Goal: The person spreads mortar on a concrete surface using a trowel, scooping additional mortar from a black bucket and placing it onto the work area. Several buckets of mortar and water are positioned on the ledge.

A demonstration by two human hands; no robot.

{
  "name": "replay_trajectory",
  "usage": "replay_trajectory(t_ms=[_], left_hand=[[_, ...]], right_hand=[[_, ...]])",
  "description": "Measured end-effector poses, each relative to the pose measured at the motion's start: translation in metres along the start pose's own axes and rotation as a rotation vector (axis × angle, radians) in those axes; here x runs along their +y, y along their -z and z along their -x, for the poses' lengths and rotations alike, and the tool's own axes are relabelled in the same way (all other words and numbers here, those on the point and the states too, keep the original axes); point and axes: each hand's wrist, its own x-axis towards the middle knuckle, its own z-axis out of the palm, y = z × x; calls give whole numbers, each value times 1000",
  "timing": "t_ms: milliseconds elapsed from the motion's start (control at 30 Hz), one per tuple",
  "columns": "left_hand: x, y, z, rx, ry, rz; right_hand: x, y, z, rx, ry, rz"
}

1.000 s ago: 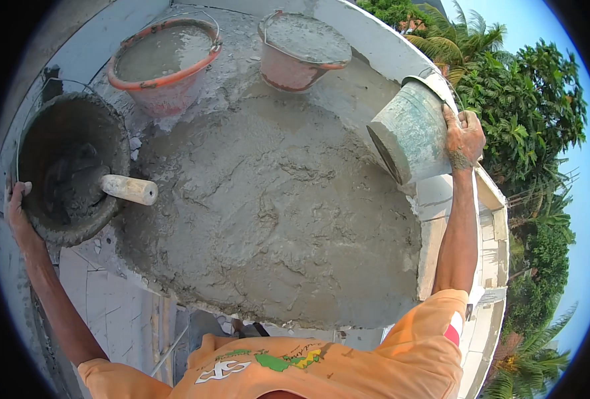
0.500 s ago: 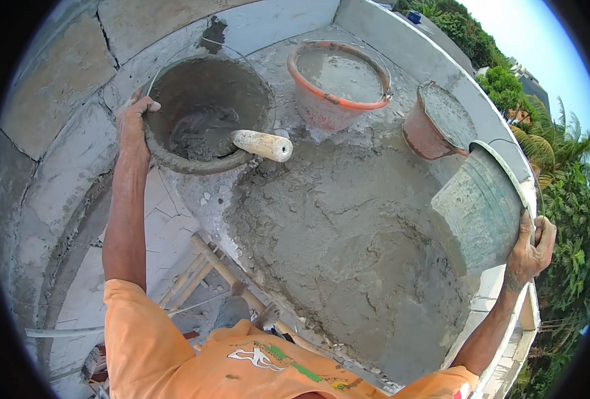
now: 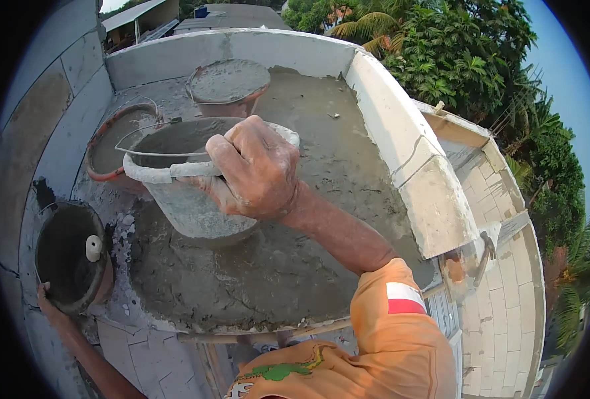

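My right hand (image 3: pixel 258 169) is closed over the rim of a grey-green, mortar-smeared bucket (image 3: pixel 192 203) with a thin wire handle. This bucket stands nearly upright over the wet mortar (image 3: pixel 241 282); whether its base touches, I cannot tell. At the lower left, my left hand (image 3: pixel 49 307) grips the rim of a dark bucket (image 3: pixel 103 282) coated with mortar. A pale, round-ended tool handle (image 3: pixel 93 248) sticks up out of that bucket; the tool's other end is hidden. The fingers of my left hand show only in part.
An orange-rimmed bucket (image 3: pixel 97 174) of mortar stands behind the held bucket, partly hidden. Farther back is a full reddish bucket (image 3: pixel 248 106). Low walls (image 3: pixel 401 149) border the mortar on the right and back. A hammer (image 3: pixel 486 256) hangs at the right ledge. Trees rise beyond.
My right hand has carried the grey-green bucket from the right side leftward, and it has gone from tipped to nearly upright. The view has turned right; my left hand stays on the dark bucket.
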Motion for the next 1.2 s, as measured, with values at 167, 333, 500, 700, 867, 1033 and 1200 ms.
replay_trajectory(t_ms=[167, 333, 500, 700, 867, 1033, 1200], left_hand=[[-7, 42, -28, 9, -144, -43], [-4, 37, -32, 3, -124, -72], [11, 12, 7, 79, -157, 1], [-7, -10, 28, 251, -189, 189], [14, 13, 87, 347, -296, 232], [52, 41, 149, 229, -332, 187], [83, 95, 218, 363, -461, 92]], right_hand=[[-16, -10, 1, -38, -23, -59], [-29, -16, -6, -80, 10, -156], [-48, -38, -16, -118, -6, -183], [-62, -42, -30, -128, -38, -178], [-87, -66, -45, -109, 13, -230], [-90, -86, -44, -108, 4, -253], [-114, -127, -57, 1, 22, -353]])
